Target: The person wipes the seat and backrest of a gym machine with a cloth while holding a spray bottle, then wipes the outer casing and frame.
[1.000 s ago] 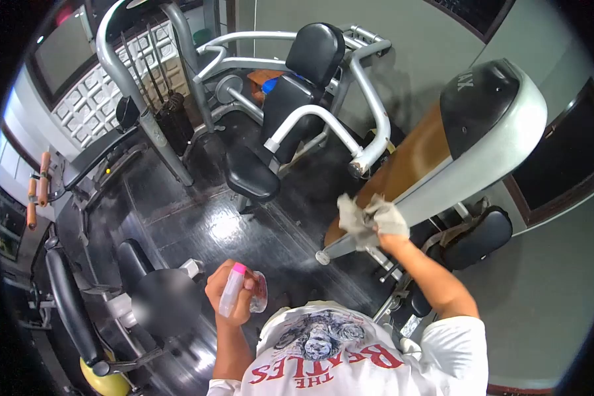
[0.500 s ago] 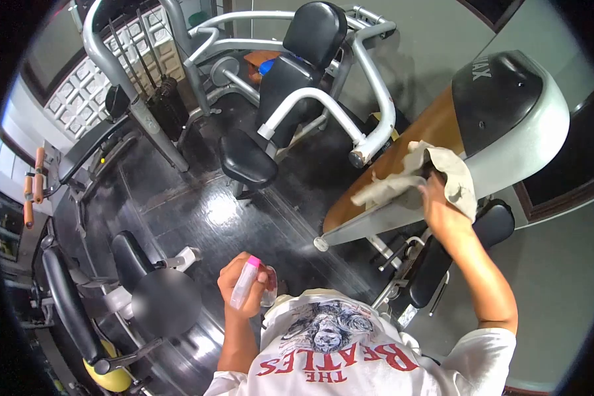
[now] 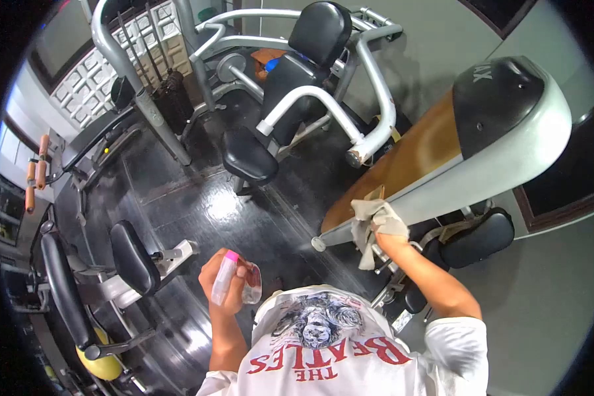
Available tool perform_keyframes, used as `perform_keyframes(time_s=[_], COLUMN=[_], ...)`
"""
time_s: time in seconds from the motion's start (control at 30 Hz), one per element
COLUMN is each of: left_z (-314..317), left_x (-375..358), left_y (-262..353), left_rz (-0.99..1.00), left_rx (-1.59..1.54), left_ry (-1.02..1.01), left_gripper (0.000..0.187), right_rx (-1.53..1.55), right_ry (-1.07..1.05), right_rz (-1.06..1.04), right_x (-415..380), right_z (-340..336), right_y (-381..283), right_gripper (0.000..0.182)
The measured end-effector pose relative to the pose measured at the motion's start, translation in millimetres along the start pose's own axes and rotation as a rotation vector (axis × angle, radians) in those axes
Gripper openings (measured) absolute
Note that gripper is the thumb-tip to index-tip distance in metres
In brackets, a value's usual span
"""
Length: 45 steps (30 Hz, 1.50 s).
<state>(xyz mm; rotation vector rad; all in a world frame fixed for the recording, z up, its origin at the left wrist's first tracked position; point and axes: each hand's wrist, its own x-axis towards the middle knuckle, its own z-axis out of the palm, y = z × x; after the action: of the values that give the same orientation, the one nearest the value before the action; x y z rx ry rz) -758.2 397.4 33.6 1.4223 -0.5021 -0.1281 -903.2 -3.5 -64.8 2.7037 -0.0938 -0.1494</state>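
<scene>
My left hand [image 3: 211, 272] is wrapped round a spray bottle [image 3: 252, 285] with a white head and a pink nozzle, held low in front of my shirt. A beige cloth [image 3: 369, 221] is bunched in my right hand [image 3: 391, 241], its loose end hanging below. The cloth lies at the lower edge of a tall machine cover [image 3: 488, 162], which has a brown front panel [image 3: 412, 155], a black top and light silver sides. My right fingers are partly hidden by the cloth.
A gym machine with a black padded seat [image 3: 249, 157] and grey tubular arms [image 3: 376, 142] stands ahead. At left are another black pad [image 3: 134, 257], a yellow ball [image 3: 100, 360] and a bench with orange-brown handles [image 3: 41, 168]. Another black pad [image 3: 478, 241] sits at right.
My right hand and the cloth have moved down and left along the cover, from its middle to its lower part. My left hand has shifted slightly left with the spray bottle.
</scene>
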Motion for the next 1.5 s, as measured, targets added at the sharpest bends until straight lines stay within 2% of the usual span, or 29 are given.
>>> perform_keyframes(time_s=[0.07,0.1,0.17,0.2,0.27,0.3,0.37,0.43,0.5,0.53,0.6,0.63,0.67,0.7,0.73,0.77,0.8,0.87,0.93,1.0,1.03,1.07,1.1,1.13,1.17,1.27,1.37,1.4,1.5], left_z=[6,9,15,21,26,28,36,40,51,56,59,60,60,60,63,64,63,56,47,40,37,35,33,29,27,32,35,36,40], left_x=[1,2,4,5,9,10,14,17,18,18,17,17,16,16,15,12,9,5,2,-1,-1,-3,-6,-7,-6,-5,-3,-1,2], left_y=[-6,-8,-2,0,2,4,7,-1,2,4,4,3,2,2,7,12,15,11,7,8,9,9,7,4,0,7,1,-1,5], left_rz=[0.006,0.010,-0.025,-0.042,-0.049,-0.054,-0.058,-0.020,0.007,-0.009,-0.015,0.001,0.017,0.033,0.044,0.004,-0.032,-0.043,-0.039,-0.020,-0.002,0.013,0.006,0.000,-0.001,-0.064,-0.008,0.031,-0.030], left_rx=[-0.022,-0.031,-0.092,-0.131,-0.106,-0.087,-0.087,-0.068,-0.115,-0.138,-0.155,-0.137,-0.120,-0.103,-0.117,-0.143,-0.169,-0.184,-0.150,-0.110,-0.089,-0.070,-0.055,-0.041,-0.027,-0.093,-0.138,-0.145,-0.124], left_ry=[-0.024,-0.036,-0.054,-0.067,-0.125,-0.152,-0.184,-0.236,-0.256,-0.261,-0.277,-0.299,-0.321,-0.344,-0.342,-0.341,-0.336,-0.311,-0.290,-0.254,-0.228,-0.202,-0.190,-0.181,-0.177,-0.183,-0.212,-0.220,-0.242], left_gripper=[0.021,0.020,0.018,0.017,0.017,0.017,0.016,0.016,0.013,0.013,0.011,0.010,0.010,0.009,0.007,0.007,0.006,0.005,0.005,0.005,0.006,0.006,0.006,0.006,0.007,0.007,0.007,0.007,0.005], right_rx=[0.728,1.068,0.813,0.455,0.042,-0.011,-0.020,-0.138,-0.295,-0.230,-0.308,-0.248,-0.143,-0.113,0.124,0.609,0.828,1.059,1.145,1.536,1.522,0.995,0.021,-0.512,-0.330,0.059,-0.125,-0.148,-0.167], right_ry=[0.267,0.292,0.512,0.469,0.529,0.648,0.658,0.904,0.858,0.882,0.784,0.679,0.415,0.325,0.421,0.489,0.400,0.242,0.182,0.363,0.449,0.432,0.440,0.510,0.619,0.720,0.925,0.912,0.945], right_rz=[0.217,0.353,0.234,0.186,0.210,0.281,0.385,0.409,0.514,0.474,0.438,0.365,0.390,0.257,0.317,0.193,0.166,0.160,0.189,0.153,0.090,0.055,0.141,0.182,0.212,0.296,0.323,0.301,0.315], right_x=[-9,-7,-25,-47,-76,-81,-96,-71,-56,-51,-37,-37,-34,-41,-37,-35,-29,-15,-10,-24,-35,-50,-65,-79,-88,-85,-60,-60,-54], right_z=[-79,-134,-175,-179,-208,-232,-249,-284,-273,-245,-201,-161,-135,-87,-35,-38,-21,3,-44,-140,-187,-176,-164,-152,-216,-279,-311,-313,-278], right_y=[23,32,65,87,120,133,179,169,150,146,111,99,77,60,44,36,33,38,52,70,84,114,144,174,183,229,191,184,158], right_gripper=[0.027,0.025,0.018,0.019,0.024,0.028,0.028,0.030,0.028,0.026,0.023,0.025,0.029,0.033,0.038,0.040,0.042,0.044,0.041,0.035,0.032,0.034,0.036,0.039,0.036,0.028,0.022,0.031,0.049])
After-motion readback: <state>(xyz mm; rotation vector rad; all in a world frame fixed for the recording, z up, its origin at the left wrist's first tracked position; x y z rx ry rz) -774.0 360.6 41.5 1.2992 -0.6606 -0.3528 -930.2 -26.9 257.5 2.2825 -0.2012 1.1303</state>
